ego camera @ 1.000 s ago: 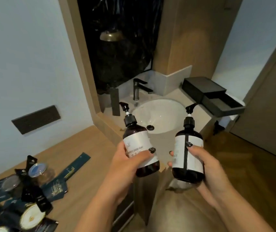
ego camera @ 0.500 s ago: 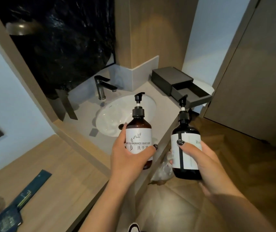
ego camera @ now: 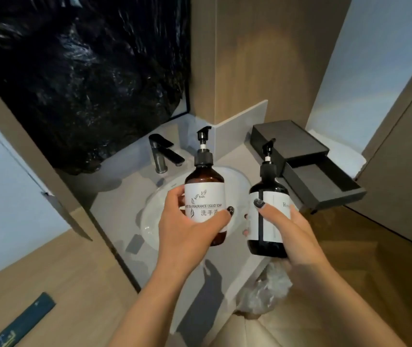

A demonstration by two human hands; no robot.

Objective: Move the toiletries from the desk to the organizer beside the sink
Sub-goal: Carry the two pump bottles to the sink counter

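Gripping amber soap bottle (ego camera: 205, 186), white-labelled, black pump

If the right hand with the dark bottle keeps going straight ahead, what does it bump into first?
Probably the open drawer of the black organizer; the right hand and its dark pump bottle point that way, though depth is unclear.

bare forearms, dark glossy nail polish

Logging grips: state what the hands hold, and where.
Left hand grips the amber soap bottle round its labelled body; right hand grips the dark pump bottle likewise.
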